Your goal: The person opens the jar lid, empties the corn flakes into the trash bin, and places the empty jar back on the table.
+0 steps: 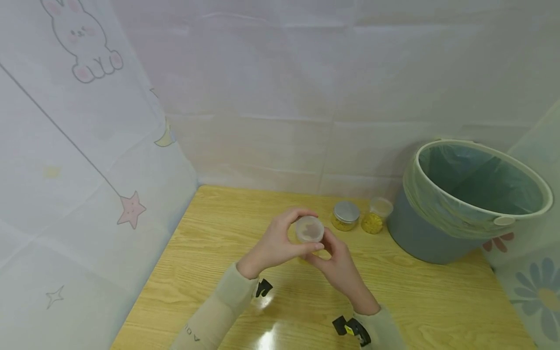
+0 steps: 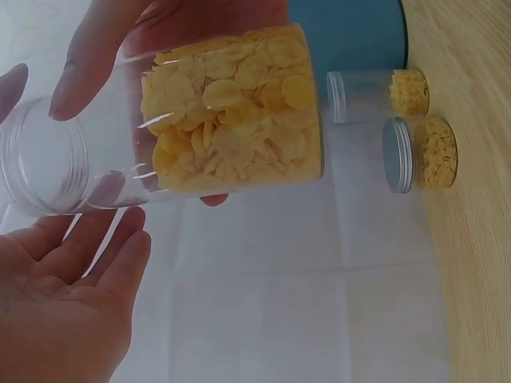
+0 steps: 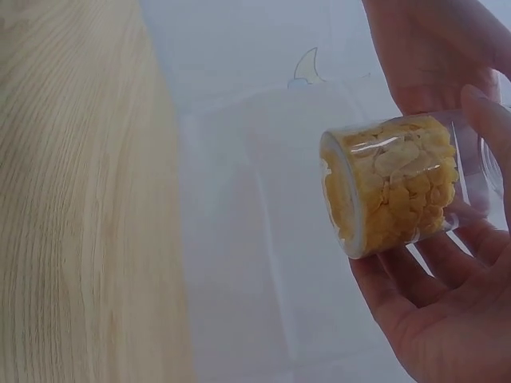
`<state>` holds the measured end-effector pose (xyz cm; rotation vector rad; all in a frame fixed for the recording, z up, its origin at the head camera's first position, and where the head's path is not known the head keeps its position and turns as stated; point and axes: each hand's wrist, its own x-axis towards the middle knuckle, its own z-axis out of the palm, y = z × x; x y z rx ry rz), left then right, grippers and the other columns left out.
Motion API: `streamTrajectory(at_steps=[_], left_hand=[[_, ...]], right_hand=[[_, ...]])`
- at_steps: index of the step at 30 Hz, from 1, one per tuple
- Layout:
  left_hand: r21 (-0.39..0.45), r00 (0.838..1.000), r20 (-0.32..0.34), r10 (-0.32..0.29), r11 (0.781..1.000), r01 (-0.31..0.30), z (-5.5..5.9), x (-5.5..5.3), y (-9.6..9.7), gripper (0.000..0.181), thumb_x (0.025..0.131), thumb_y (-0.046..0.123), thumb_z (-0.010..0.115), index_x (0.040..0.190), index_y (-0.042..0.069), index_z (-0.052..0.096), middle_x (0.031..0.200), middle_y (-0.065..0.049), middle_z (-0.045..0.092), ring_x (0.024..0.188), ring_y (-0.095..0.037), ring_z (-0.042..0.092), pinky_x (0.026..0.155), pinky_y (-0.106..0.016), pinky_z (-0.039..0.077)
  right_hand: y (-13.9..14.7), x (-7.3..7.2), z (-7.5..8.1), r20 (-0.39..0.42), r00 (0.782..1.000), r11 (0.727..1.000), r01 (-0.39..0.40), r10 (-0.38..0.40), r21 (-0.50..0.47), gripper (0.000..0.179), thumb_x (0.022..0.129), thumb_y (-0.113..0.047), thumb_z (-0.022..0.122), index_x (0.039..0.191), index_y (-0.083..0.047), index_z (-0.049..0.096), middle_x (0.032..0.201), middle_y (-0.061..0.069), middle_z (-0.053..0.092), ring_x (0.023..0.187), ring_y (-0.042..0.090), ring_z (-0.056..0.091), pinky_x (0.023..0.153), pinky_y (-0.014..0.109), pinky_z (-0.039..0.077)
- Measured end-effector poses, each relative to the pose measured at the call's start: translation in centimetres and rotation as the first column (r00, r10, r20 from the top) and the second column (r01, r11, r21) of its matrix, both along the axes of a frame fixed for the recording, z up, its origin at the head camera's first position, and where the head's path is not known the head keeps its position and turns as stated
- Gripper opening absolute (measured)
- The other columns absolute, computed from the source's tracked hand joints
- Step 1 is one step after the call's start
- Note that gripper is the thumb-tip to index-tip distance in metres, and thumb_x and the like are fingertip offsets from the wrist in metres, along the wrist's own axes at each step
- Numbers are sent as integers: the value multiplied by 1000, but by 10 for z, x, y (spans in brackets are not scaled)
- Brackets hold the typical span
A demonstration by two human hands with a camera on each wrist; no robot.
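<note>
Both hands hold a clear jar of yellow flakes (image 2: 239, 112) above the table. Its round translucent top (image 1: 309, 229) faces up in the head view. My left hand (image 1: 276, 240) has its thumb and fingers around this top end, on the left side. From the right, my right hand (image 1: 339, 265) grips the body. In the left wrist view, flakes fill the lower part, while the upper part with its ridged ring (image 2: 44, 155) looks clear. The jar's bottom (image 3: 343, 195) shows in the right wrist view, above the palm.
Behind the hands stand a jar with a silver lid (image 1: 346, 212) and a clear-topped jar (image 1: 373, 222), both with yellow flakes. A grey-blue bin (image 1: 420, 233) with a bag liner stands at the right. Pale cloth walls (image 1: 262, 97) border the wooden table (image 1: 210, 228).
</note>
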<state>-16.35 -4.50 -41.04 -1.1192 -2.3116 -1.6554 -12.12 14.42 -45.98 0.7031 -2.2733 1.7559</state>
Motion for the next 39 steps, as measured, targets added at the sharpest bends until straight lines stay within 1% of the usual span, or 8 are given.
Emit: streamTrajectory(at_steps=[4,10,18,23,27,32,36,39], left_hand=[[-4,1000,14,1,1000,-1,-1,-1,-2,56,84,28,87,133,19,61,128,10,62,122,-13,56,106,-43,42],[1,1000,3,9,1000,-9,0,0,-6,55,86,27,85,134,16,61,129,8,62,124,-13,55,108,-49,40],[-15,1000,-4,28,1000,-28,0,-1,-9,53,85,26,86,132,18,61,129,10,63,126,-11,54,110,-45,39],[-7,1000,4,27,1000,-27,-1,-2,-10,50,87,26,84,130,18,61,128,9,63,127,-11,54,110,-45,38],[-9,1000,12,20,1000,-19,-1,-2,-10,52,87,27,84,133,18,60,130,9,62,127,-11,54,110,-44,38],[-24,1000,7,12,1000,-12,1,-2,-9,57,87,28,84,138,19,60,135,11,60,127,-10,53,109,-45,39],[-28,1000,20,3,1000,-2,0,-2,-7,59,86,31,85,138,21,60,135,12,60,127,-9,53,109,-46,39],[-30,1000,21,-6,1000,7,0,-2,-7,58,85,31,86,137,21,61,134,11,60,126,-9,53,108,-45,40]], right_hand=[[1,0,0,2,1000,1000,7,-7,-4,59,89,-1,78,143,-12,56,135,4,62,118,26,61,97,39,50],[4,-1,0,27,999,1000,26,-25,-7,60,88,-3,80,143,-13,56,135,0,62,117,22,62,99,42,49],[7,-2,-1,36,999,999,41,-40,-8,63,88,-3,79,145,-13,54,136,1,61,119,22,61,99,41,49],[7,-2,-1,39,999,999,38,-37,-17,65,88,-2,80,146,-13,54,138,2,59,121,23,60,100,39,49],[5,-2,-1,31,999,999,26,-25,-24,66,87,-1,80,146,-13,53,139,2,59,121,23,60,99,37,49],[3,-2,-3,26,999,1000,20,-19,-9,63,88,-2,79,145,-13,55,138,2,60,118,23,61,99,43,49],[-1,0,-2,2,1000,1000,10,-10,8,62,88,-2,80,144,-12,55,137,3,61,119,24,61,98,45,50],[-3,0,-3,-17,1000,1000,-11,11,21,62,87,-1,80,144,-9,55,138,6,61,121,25,59,97,47,50]])
